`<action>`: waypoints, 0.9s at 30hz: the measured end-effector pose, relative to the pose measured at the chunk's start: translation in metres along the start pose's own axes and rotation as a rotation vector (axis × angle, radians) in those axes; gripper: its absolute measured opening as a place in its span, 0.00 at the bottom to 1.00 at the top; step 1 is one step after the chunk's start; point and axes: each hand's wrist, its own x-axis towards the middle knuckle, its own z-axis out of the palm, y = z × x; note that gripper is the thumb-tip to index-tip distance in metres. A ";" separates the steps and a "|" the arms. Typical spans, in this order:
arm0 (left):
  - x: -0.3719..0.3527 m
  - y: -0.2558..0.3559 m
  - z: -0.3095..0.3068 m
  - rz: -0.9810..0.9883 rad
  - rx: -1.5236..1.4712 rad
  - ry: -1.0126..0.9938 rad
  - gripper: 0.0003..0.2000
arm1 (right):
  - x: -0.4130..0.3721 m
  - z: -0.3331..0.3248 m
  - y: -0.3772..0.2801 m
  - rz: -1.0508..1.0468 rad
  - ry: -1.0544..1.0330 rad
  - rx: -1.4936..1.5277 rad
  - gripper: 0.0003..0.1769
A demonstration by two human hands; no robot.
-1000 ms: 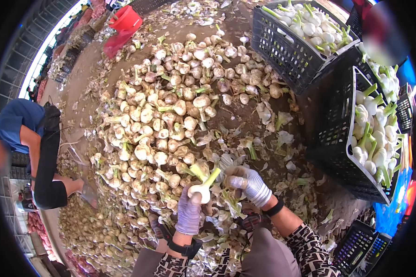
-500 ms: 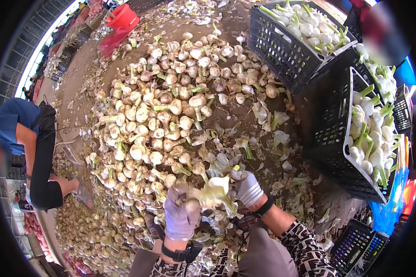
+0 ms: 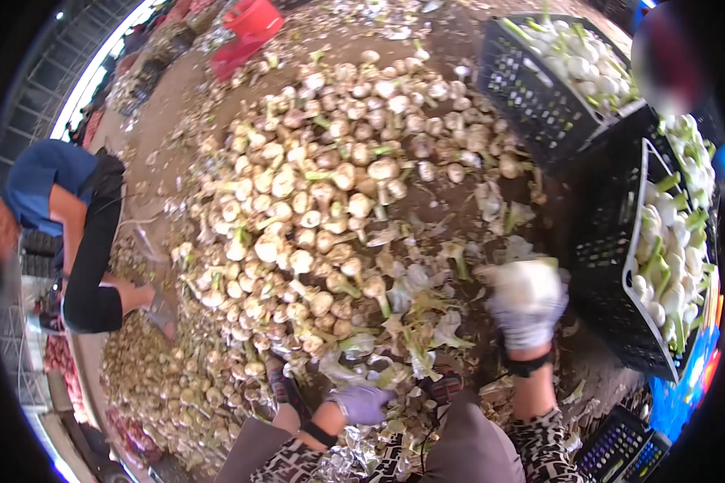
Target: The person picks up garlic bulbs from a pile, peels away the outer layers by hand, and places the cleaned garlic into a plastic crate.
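Note:
My right hand [image 3: 530, 315], in a pale knit glove, is raised beside the black crate on the right. It grips a white garlic bulb [image 3: 525, 283], which is smeared by motion. Low in front of my knees is my left hand [image 3: 361, 404], in a light purple glove. Its fingers stretch to the right over loose peelings and seem to hold nothing. Ahead of both hands spreads a heap of unpeeled garlic bulbs [image 3: 298, 217] with cut stems. Torn garlic skins [image 3: 411, 298] lie between the heap and my feet.
Black crates of white, peeled garlic stand at right, a near one [image 3: 638, 266] and a far one [image 3: 532, 101]. A red bucket [image 3: 254, 16] is at the back left. Another person [image 3: 64, 201] bends over at left. An additional dark crate [image 3: 612, 443] sits lower right.
My right hand has moved right, towards the crates, with the bulb. My left hand has dropped away from the peelings it was holding, down towards my legs. The view has shifted slightly.

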 end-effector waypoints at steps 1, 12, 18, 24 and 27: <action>0.001 0.011 0.002 -0.008 0.076 -0.114 0.24 | -0.004 0.006 -0.021 -0.132 -0.169 0.122 0.18; -0.013 -0.040 0.025 0.037 -0.010 0.095 0.19 | 0.045 0.040 0.218 0.545 -0.372 -1.194 0.19; -0.026 -0.078 0.039 0.001 -0.175 0.345 0.21 | 0.069 0.026 0.312 0.412 -0.604 -1.991 0.21; -0.028 -0.094 0.025 -0.001 -1.029 1.336 0.25 | 0.062 -0.003 0.262 0.568 -0.300 -1.333 0.11; -0.010 -0.102 0.014 0.462 -1.645 1.192 0.34 | 0.039 -0.023 0.224 0.629 -0.204 -0.820 0.10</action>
